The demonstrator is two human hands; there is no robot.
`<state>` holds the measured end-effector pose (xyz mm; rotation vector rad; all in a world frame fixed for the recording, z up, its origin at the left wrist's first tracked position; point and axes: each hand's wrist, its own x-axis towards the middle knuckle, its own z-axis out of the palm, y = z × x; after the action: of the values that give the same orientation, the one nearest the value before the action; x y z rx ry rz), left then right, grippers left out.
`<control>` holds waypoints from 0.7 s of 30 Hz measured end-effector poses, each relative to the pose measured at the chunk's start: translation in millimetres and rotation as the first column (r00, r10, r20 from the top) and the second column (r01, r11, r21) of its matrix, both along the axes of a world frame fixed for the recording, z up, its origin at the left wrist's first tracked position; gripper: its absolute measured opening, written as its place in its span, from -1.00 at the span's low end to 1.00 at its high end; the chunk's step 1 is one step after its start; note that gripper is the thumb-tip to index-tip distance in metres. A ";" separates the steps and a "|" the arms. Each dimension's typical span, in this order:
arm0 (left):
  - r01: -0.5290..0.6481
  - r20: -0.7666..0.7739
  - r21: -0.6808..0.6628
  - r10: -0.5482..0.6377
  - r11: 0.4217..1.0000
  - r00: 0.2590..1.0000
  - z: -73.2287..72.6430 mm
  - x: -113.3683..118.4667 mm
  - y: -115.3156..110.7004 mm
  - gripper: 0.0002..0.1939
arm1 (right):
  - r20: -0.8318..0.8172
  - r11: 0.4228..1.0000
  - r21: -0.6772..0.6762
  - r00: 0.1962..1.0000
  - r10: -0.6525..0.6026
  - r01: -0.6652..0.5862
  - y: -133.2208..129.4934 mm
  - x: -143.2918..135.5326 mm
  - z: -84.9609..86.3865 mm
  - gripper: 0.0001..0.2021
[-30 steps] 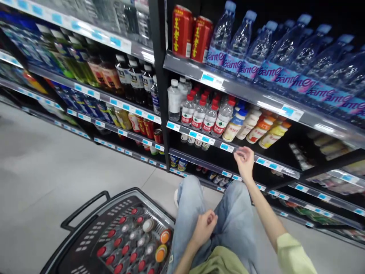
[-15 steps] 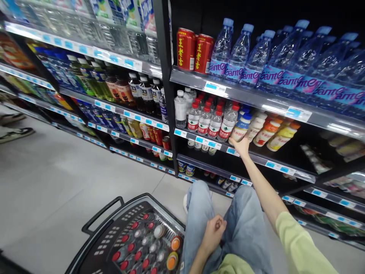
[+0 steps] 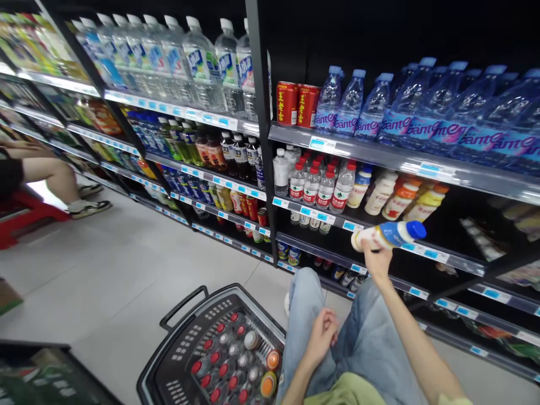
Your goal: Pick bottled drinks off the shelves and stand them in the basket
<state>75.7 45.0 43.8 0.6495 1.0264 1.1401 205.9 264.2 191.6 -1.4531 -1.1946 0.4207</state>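
Observation:
My right hand [image 3: 377, 259] is wrapped round the lower part of a white bottle with a blue label and blue cap [image 3: 390, 234], tilted nearly flat in front of the shelf edge. Behind it, another blue-capped bottle [image 3: 360, 187] stands beside white, orange-capped and yellow-labelled bottles [image 3: 426, 203]. Red-capped water bottles [image 3: 324, 189] are to their left. Near my knees, my left hand [image 3: 325, 328] rests with its fingers curled; whether anything is inside them is hidden. The black basket [image 3: 169, 360] on the floor to my left holds several red-, white- and orange-capped bottles [image 3: 232, 383].
Large blue-tinted water bottles [image 3: 422, 126] and red cans [image 3: 287, 103] fill the upper shelf. More drink shelves run left. A person's leg [image 3: 57, 174] and a red stool [image 3: 34, 214] are at the far left. A dark crate [image 3: 54, 374] sits at the lower left.
My right hand has drawn a blue-capped bottle off the shelf and tipped it sideways. The view has turned left, bringing the seated person's leg and the dark crate into sight.

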 end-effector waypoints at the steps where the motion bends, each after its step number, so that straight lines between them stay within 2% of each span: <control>1: -0.021 0.036 0.009 0.020 1.000 0.999 3.8 -1.6 0.3 -0.40 | -0.012 0.998 -0.044 0.999 0.036 -0.037 -24.7 5.8 -6.5 -0.45; 4: -0.094 0.156 0.024 0.090 0.995 0.984 12.3 1.0 -4.8 -0.19 | -0.095 0.976 -0.185 0.991 0.096 -0.113 -100.3 14.2 -35.0 -0.53; 6: -0.137 0.241 -0.004 0.134 0.991 0.961 13.7 10.0 -16.1 -0.09 | -0.216 0.956 -0.266 0.974 0.062 -0.120 -146.7 12.0 -58.1 -0.48; 8: -0.152 0.317 -0.044 0.158 0.987 0.935 11.3 21.6 -33.0 -0.04 | -0.366 0.922 -0.352 0.930 0.025 -0.164 -185.1 7.3 -79.2 -0.41; 10: -0.118 0.354 -0.049 0.128 0.992 0.927 7.3 30.6 -50.2 -0.06 | -0.422 0.891 -0.412 0.907 0.000 -0.192 -212.6 3.7 -93.8 -0.38; 12: -0.067 0.334 -0.043 0.078 0.997 0.939 4.4 33.5 -61.2 -0.16 | -0.424 0.879 -0.418 0.905 0.033 -0.228 -228.2 1.8 -99.1 -0.41; 15: -0.049 0.263 -0.035 0.056 0.998 0.963 4.6 28.1 -60.9 -0.24 | -0.450 0.894 -0.346 0.886 0.109 -0.286 -233.6 -2.5 -91.0 -0.47; 21: 0.031 0.276 0.043 -0.042 0.999 0.960 7.2 17.1 -43.4 -0.04 | -0.504 0.920 -0.293 0.860 0.083 -0.261 -228.4 -10.6 -66.0 -0.57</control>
<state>92.7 1.6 51.0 0.5191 0.7522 1.1829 195.3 35.8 125.6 -1.4206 -0.8666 1.1092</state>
